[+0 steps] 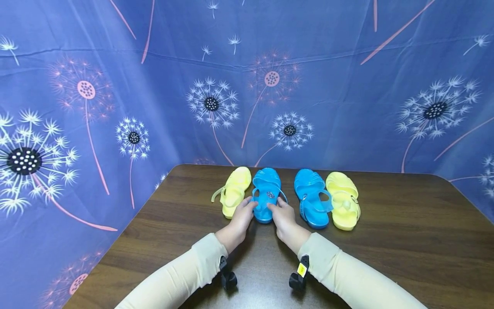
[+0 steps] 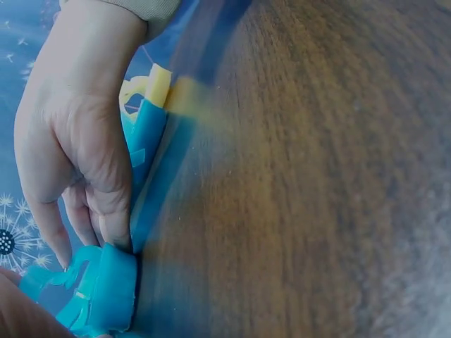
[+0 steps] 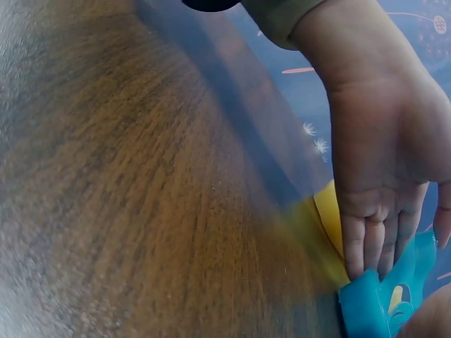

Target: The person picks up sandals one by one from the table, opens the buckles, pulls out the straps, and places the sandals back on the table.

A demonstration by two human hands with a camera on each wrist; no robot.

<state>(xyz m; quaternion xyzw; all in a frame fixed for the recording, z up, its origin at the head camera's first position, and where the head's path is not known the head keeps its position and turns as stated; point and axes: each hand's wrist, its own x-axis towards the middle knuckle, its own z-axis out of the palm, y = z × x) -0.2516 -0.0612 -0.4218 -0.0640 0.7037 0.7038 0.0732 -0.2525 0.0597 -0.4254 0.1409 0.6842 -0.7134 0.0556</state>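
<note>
In the head view a blue sandal (image 1: 266, 184) lies on the table, its heel toward me. My left hand (image 1: 241, 219) holds its left side and my right hand (image 1: 285, 221) its right side, both thumbs over the top. The left wrist view shows the right hand (image 2: 84, 155) with its fingers along the side of the blue sandal (image 2: 116, 289). From the right wrist the left hand (image 3: 387, 162) appears palm-on, fingertips at the blue sandal (image 3: 363, 310). A yellow sandal (image 1: 236, 184) lies just left of the left hand, its strap sticking out sideways.
Right of my hands lie a second blue sandal (image 1: 308, 180) and a second yellow sandal (image 1: 342, 184), side by side. All stand near the far edge of the brown wooden table (image 1: 405, 240). A blue dandelion-patterned curtain (image 1: 332, 86) hangs behind it.
</note>
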